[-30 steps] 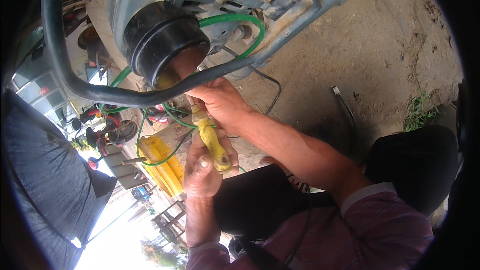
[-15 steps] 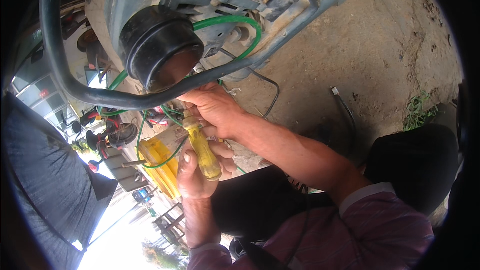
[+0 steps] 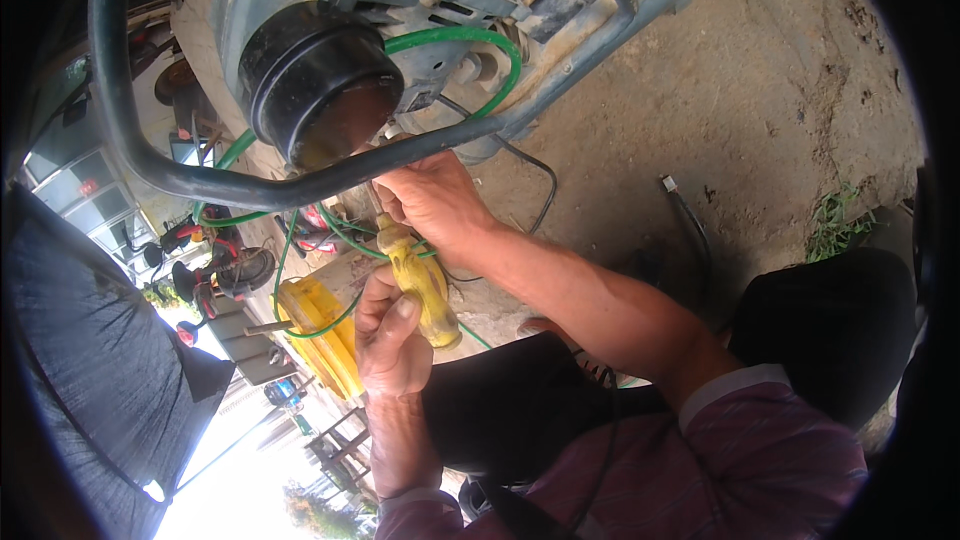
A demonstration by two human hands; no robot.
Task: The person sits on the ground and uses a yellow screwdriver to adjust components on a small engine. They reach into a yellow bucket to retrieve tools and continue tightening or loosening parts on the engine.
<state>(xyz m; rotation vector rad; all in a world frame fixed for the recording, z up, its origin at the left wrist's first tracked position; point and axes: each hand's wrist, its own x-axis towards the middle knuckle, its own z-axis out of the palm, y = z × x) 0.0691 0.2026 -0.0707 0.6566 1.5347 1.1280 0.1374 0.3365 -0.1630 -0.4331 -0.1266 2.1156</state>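
Note:
A screwdriver [image 3: 423, 290] with a translucent yellow handle points upward, its shaft passing toward the underside of the machine [image 3: 430, 70]. My left hand [image 3: 393, 340] is closed at the left side of the handle, its thumb and curled fingers against it. Just above the handle, beside the shaft, my right hand [image 3: 440, 202] has its fingers pinched together under the dark tube frame [image 3: 330, 185]. What those fingertips hold is hidden, and the screwdriver's tip is out of sight. A black cylindrical housing [image 3: 315, 75] with an open end sits above both hands.
A green hose [image 3: 465, 35] loops round the machine and hangs past a yellow case [image 3: 325, 325]. On the dirt floor lies a black cable [image 3: 690, 215] with a pale connector. Dark cloth [image 3: 100, 370] spans the left, with red and black machines [image 3: 230, 265] beyond it.
My left hand has shifted its grip to the left side of the handle. The handle has moved slightly right and down, and my right hand slightly right.

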